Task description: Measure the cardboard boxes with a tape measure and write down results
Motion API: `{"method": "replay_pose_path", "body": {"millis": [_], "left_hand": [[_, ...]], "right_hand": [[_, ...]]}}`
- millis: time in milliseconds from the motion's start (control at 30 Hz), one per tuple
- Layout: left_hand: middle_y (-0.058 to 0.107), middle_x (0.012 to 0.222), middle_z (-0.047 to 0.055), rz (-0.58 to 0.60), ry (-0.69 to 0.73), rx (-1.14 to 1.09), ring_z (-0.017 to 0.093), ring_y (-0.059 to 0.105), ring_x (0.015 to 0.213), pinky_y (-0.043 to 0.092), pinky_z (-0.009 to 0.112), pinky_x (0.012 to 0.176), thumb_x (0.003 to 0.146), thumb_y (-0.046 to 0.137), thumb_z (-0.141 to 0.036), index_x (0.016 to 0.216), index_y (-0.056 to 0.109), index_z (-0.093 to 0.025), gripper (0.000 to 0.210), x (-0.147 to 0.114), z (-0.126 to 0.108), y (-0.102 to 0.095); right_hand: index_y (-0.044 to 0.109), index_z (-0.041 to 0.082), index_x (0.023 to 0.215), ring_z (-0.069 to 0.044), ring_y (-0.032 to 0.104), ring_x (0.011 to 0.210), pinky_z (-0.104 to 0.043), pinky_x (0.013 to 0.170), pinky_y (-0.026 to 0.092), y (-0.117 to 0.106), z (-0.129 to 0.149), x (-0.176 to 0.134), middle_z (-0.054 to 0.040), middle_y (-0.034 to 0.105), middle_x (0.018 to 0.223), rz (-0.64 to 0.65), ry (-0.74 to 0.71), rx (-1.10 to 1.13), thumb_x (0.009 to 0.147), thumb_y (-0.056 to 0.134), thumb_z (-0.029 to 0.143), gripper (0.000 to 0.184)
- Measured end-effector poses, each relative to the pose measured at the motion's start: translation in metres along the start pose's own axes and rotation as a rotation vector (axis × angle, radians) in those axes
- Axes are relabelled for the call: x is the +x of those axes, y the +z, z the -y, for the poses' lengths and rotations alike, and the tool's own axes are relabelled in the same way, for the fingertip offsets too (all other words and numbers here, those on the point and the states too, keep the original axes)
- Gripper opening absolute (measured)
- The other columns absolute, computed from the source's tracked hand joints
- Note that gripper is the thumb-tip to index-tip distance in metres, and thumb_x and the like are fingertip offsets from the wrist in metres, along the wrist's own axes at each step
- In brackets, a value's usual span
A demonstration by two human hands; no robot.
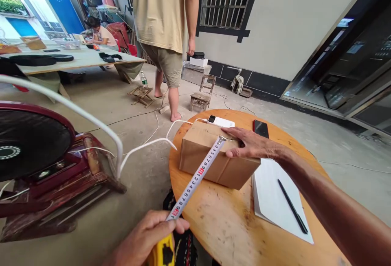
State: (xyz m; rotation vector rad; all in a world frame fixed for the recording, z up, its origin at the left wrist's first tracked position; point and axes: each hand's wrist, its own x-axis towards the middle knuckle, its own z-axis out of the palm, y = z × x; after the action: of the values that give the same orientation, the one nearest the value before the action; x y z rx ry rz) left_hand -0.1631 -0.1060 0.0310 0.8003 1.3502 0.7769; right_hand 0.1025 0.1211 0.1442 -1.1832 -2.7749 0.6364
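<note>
My left hand point(155, 229) is closed round a yellow tape measure point(164, 251), thumb and fingers pinching its blade where it leaves the case. The white blade point(195, 178) slants up and away, its metal hook end over the top of a brown cardboard box point(210, 166). On that box rests my right hand point(249, 143), thumb and fingers spread across the top near the hook. The box lies on a round wooden table point(220, 213). Right of it are white paper sheets point(271, 192) with a black pen point(292, 207) on top.
Behind the box lie a white power bank point(220, 121) with a cable and a dark phone point(260, 128). A dark red fan point(36, 148) stands at left. A person point(165, 25) is standing beyond the table, near a small wooden chair point(200, 98). Another person point(102, 34) sits farther back.
</note>
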Motion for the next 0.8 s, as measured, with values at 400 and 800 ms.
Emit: {"method": "replay_pose_path", "body": {"millis": [400,800], "left_hand": [[0.072,0.108,0.009,-0.092,-0.019,-0.023,0.031,0.064,0.1,0.05,0.037,0.084,0.073,0.061,-0.055,0.086,0.078,-0.022,0.039,0.013,0.012,0.034],[0.072,0.104,0.01,-0.189,0.016,0.018,0.031,0.059,0.108,0.041,0.038,0.096,0.073,0.057,-0.054,0.082,0.077,-0.02,0.041,0.025,0.012,0.061]], "right_hand": [[0.045,0.029,0.139,-0.032,0.054,0.12,-0.045,0.094,0.049,-0.017,-0.028,0.009,-0.0052,0.054,0.138,0.142,0.177,0.253,0.083,0.05,0.064,0.067],[0.06,0.031,0.126,-0.03,0.058,0.113,-0.041,0.092,0.048,-0.025,0.005,-0.005,-0.0011,0.062,0.129,0.072,0.068,0.165,0.087,0.041,0.063,0.054]]}}
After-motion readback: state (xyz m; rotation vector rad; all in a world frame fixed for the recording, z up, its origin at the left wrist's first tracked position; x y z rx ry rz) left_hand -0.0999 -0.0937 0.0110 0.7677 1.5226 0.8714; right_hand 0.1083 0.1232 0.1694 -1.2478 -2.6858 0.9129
